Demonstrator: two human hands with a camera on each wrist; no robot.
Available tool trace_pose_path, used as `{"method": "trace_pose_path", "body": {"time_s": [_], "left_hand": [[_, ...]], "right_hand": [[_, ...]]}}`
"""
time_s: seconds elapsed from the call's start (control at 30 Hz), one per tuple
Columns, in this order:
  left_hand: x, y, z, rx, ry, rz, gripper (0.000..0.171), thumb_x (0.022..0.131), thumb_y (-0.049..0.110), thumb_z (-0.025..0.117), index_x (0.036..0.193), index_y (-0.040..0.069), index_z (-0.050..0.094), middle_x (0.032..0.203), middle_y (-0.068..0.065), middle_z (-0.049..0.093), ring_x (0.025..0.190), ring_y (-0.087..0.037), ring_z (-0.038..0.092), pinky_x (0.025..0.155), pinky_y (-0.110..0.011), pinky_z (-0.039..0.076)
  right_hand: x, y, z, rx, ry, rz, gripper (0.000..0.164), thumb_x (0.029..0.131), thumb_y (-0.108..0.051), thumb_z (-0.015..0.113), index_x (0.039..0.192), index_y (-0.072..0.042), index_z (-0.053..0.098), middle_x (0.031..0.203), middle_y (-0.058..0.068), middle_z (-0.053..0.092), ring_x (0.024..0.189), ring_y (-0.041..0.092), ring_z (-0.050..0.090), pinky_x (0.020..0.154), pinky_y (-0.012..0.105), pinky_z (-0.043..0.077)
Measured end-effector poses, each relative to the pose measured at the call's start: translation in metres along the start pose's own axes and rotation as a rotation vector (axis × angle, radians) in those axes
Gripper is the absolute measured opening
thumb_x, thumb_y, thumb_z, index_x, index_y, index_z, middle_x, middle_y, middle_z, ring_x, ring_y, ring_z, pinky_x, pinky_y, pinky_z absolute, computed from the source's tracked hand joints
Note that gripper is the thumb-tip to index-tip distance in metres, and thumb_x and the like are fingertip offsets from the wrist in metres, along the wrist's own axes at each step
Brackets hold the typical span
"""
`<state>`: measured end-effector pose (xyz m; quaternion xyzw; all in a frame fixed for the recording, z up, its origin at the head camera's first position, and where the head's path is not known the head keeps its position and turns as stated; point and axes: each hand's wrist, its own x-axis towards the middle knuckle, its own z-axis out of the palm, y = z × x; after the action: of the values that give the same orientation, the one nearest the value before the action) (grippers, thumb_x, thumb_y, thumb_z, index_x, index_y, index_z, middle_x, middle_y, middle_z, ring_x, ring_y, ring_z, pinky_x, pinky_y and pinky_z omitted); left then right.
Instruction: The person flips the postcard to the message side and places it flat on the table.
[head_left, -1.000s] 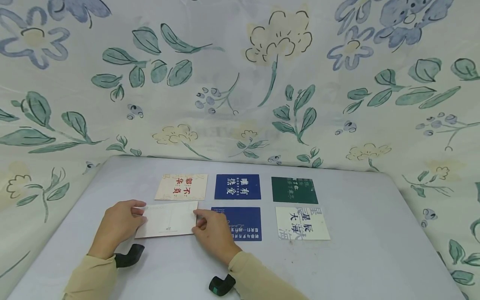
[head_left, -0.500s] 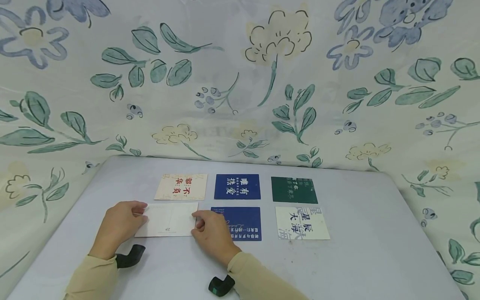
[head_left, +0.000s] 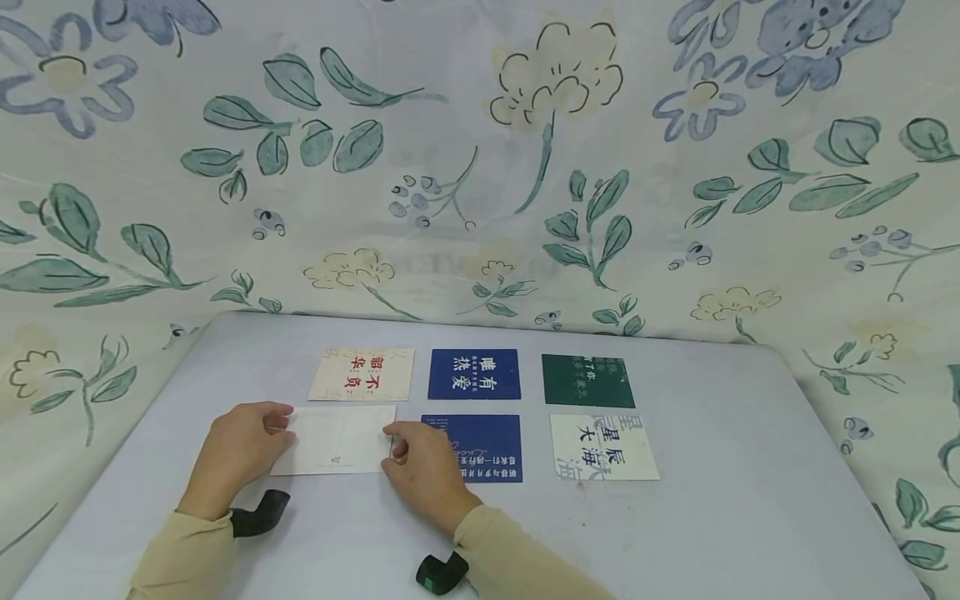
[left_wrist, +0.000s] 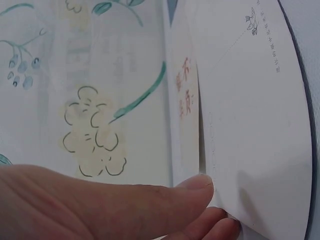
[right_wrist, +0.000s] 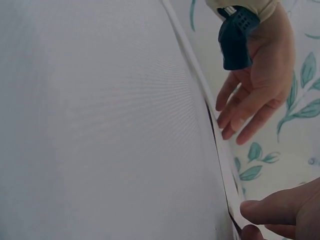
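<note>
A postcard [head_left: 337,440], white side up with faint print, lies low over the table between my two hands. At its left edge my left hand [head_left: 238,450] holds it by a corner; in the left wrist view the thumb [left_wrist: 197,186] and curled fingers meet at the card's edge. My right hand [head_left: 431,471] pinches the opposite edge between thumb and index finger, overlapping the blue card [head_left: 491,450] beside it. Seen edge-on in the right wrist view, the thumb [right_wrist: 255,210] and a fingertip close on the card's near corner.
Behind the held card lies a cream card with red characters [head_left: 362,374]. To its right are a blue card [head_left: 475,374] and a green card [head_left: 588,381]. A cream card with dark blue characters [head_left: 605,447] lies at front right. A floral curtain [head_left: 465,275] hangs behind the white table [head_left: 720,500].
The postcard's far edge has lowered slightly and its near edge now lies level. Both hands have barely shifted, and the other cards stay where they were.
</note>
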<state>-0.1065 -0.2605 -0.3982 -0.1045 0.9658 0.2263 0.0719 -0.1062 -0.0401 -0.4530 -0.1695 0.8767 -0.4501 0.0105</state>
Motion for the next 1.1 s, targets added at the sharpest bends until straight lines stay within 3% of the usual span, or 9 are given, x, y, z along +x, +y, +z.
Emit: {"method": "trace_pose_path", "body": {"time_s": [0.3, 0.5, 0.73, 1.1], "left_hand": [[0.001, 0.000, 0.002, -0.001, -0.003, -0.030, 0.043, 0.082, 0.011, 0.064, 0.121, -0.006, 0.054, 0.112, -0.027, 0.058, 0.098, -0.041, 0.055, 0.076, -0.054, 0.046], [-0.001, 0.004, -0.001, -0.008, 0.000, -0.049, 0.046, 0.085, 0.016, 0.063, 0.125, -0.003, 0.051, 0.120, -0.031, 0.052, 0.103, -0.045, 0.050, 0.079, -0.056, 0.044], [-0.006, 0.010, -0.003, -0.007, 0.058, 0.038, 0.045, 0.086, 0.021, 0.062, 0.124, -0.002, 0.054, 0.115, -0.032, 0.055, 0.103, -0.047, 0.050, 0.077, -0.057, 0.042], [-0.012, 0.025, 0.000, -0.033, 0.090, 0.076, 0.044, 0.086, 0.024, 0.063, 0.122, -0.001, 0.056, 0.111, -0.030, 0.057, 0.100, -0.045, 0.053, 0.072, -0.054, 0.045]], "right_hand": [[-0.001, -0.001, -0.003, -0.017, 0.033, -0.045, 0.034, 0.075, -0.007, 0.073, 0.108, -0.011, 0.067, 0.079, -0.008, 0.059, 0.069, -0.002, 0.050, 0.063, 0.012, 0.043], [-0.001, -0.006, -0.009, 0.014, 0.024, -0.033, 0.035, 0.077, -0.008, 0.073, 0.111, -0.011, 0.066, 0.098, -0.003, 0.062, 0.073, -0.002, 0.052, 0.066, 0.012, 0.045], [-0.001, -0.013, -0.017, 0.023, 0.019, -0.008, 0.036, 0.078, -0.011, 0.074, 0.113, -0.012, 0.066, 0.103, 0.000, 0.062, 0.073, 0.000, 0.054, 0.065, 0.012, 0.046], [-0.005, -0.010, -0.039, 0.010, 0.042, -0.025, 0.035, 0.080, -0.014, 0.072, 0.114, -0.011, 0.065, 0.103, 0.003, 0.061, 0.073, 0.002, 0.052, 0.064, 0.012, 0.046]]}}
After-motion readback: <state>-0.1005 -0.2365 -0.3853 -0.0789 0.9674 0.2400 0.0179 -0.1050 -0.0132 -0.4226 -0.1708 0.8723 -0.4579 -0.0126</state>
